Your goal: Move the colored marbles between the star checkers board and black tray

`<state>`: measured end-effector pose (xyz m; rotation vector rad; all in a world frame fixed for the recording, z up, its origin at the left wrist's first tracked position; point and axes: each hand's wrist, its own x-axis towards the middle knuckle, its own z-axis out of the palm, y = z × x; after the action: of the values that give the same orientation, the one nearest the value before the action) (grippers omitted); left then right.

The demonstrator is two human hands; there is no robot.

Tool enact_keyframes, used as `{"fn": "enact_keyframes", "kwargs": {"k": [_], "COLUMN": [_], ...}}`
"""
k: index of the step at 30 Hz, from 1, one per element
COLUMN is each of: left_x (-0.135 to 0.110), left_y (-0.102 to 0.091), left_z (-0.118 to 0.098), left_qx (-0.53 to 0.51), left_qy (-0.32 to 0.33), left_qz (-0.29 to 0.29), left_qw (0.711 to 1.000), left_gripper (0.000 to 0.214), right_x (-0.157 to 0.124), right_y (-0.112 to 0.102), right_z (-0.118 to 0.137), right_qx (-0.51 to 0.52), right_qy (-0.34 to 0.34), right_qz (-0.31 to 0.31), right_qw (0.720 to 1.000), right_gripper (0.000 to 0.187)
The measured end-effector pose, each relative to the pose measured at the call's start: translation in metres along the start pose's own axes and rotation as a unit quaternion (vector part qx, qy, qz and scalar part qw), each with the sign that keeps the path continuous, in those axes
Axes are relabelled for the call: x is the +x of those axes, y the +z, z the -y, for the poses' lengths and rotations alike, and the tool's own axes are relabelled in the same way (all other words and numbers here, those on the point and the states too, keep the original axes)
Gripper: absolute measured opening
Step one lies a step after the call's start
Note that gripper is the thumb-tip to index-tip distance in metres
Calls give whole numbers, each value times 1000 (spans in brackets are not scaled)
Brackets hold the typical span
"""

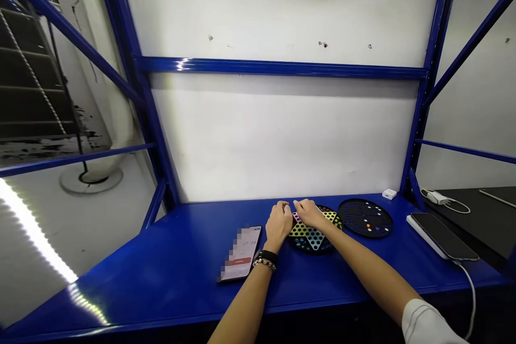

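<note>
Lower centre-right of frame: round black board with multicoloured star. I see left hand and right hand at its upper-left edge, fingers curled; cannot tell whether pinching anything. Risk: right forearm, crossing board's right side, could nudge it.

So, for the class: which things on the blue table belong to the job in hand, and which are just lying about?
In the job:
Star board, with the left hand at its edge and the right hand over it
Round tray with pieces, probably

Lying about, it seems:
Phone
White cube
Dark-screened device
</note>
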<state>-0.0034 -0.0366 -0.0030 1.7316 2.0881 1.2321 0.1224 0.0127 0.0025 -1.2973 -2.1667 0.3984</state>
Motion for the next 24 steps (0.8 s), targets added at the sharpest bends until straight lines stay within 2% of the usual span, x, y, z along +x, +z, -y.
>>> {"fn": "enact_keyframes", "kwargs": {"k": [5,7,10,13,15,19,24], "left_x": [2,1,0,-1,0,-1,-4], "left_y": [-10,-12,-12,-11,-10,-11,-12], "left_z": [-4,-5,-6,-6,-5,-6,-10], "left_qx": [-99,-120,-131,-140,-144,-140,-127], "left_qy": [43,65,89,115,128,147,162], "left_qz": [-139,-161,-170,-176,-177,-180,-179], "left_qw": [984,977,973,968,965,963,962], "left_gripper": [25,24,23,24,25,25,27], "right_x": [16,17,11,6,4,5,4], "right_y": [26,30,31,32,34,38,41], "right_z": [27,30,30,29,27,21,15], "right_qx": [-33,-34,-59,-128,-156,-171,-178], "right_qy": [-6,-2,-15,-66,-96,-129,-128], "right_qz": [28,25,30,76,99,107,109], "right_qw": [999,999,998,987,978,971,969], "right_gripper": [60,64,54,32,25,29,36]}}
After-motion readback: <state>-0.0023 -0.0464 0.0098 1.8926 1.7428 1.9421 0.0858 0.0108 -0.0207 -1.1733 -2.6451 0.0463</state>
